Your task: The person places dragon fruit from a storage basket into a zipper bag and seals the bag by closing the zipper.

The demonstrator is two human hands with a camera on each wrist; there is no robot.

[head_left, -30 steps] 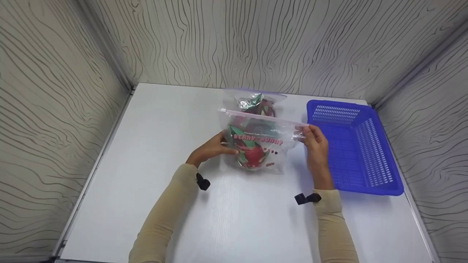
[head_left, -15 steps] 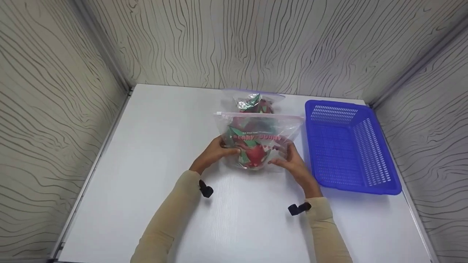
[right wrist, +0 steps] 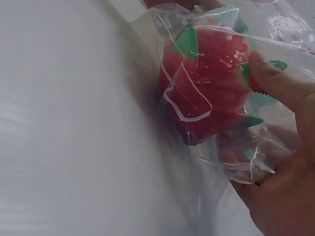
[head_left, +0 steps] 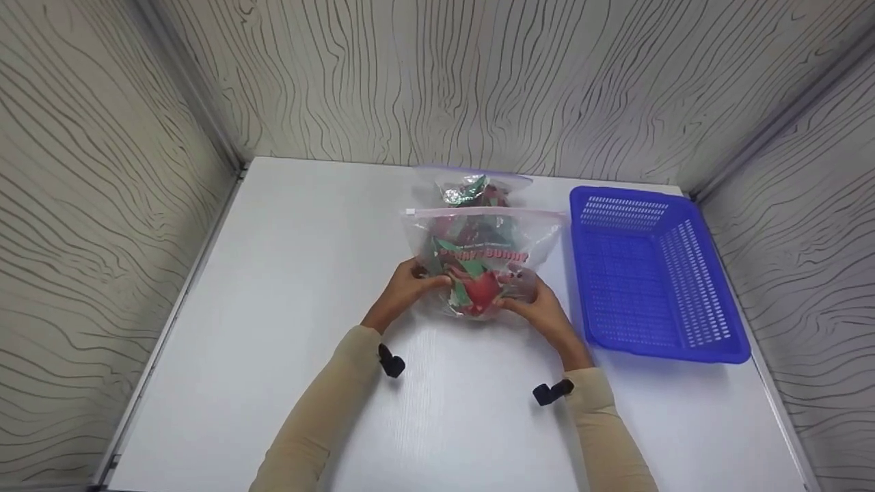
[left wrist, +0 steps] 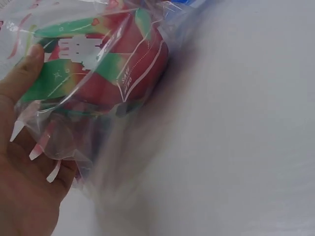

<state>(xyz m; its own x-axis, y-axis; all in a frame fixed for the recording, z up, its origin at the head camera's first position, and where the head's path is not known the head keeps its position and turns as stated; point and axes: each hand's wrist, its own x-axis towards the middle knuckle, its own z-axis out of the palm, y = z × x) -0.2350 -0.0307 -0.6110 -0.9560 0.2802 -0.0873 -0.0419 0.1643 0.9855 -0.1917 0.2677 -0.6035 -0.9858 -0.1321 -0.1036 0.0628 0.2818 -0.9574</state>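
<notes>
A clear slider zip bag (head_left: 540, 236) with red lettering stands upright at mid-table in the head view. Inside is a red-and-green thing like a dragon fruit (head_left: 480, 290), large in the left wrist view. My left hand (head_left: 403, 292) grips the bag's left side, thumb in front and fingers behind. On the opposite side my right hand (head_left: 543, 311) holds it the same way, its thumb pressing the plastic against the red-and-green thing (right wrist: 206, 83) in the right wrist view. The fingers behind the bag are partly hidden.
Directly behind stands another clear bag (head_left: 437, 179) with a purple top edge and similar red-and-green contents. A blue plastic basket (head_left: 581, 273) with slotted walls sits at the right of the white table (head_left: 273, 273). Wood-patterned panels (head_left: 410, 75) enclose the table's back and sides.
My right hand has come down from the bag's upper right corner to its lower right side and now grips there. The bag's top edge has levelled. My left hand has hardly moved.
</notes>
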